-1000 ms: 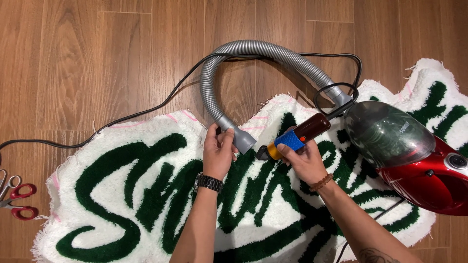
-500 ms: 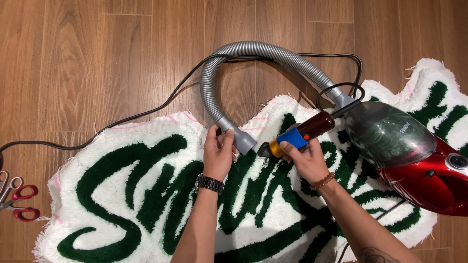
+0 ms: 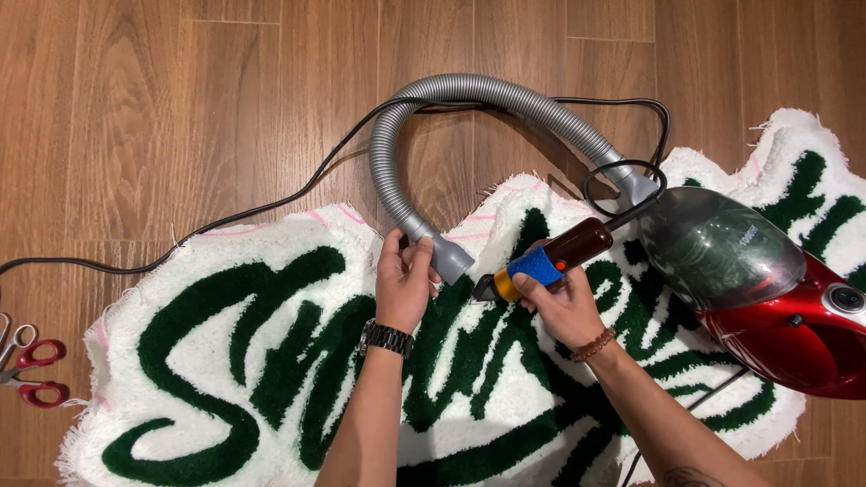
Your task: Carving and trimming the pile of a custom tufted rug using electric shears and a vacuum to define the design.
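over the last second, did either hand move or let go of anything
Barely any change. The right hand has tilted the trimmer a touch, its tip nearer the hose nozzle. The left hand keeps its hold on the nozzle; nothing was let go. The rug, vacuum, cord and scissors lie as before.
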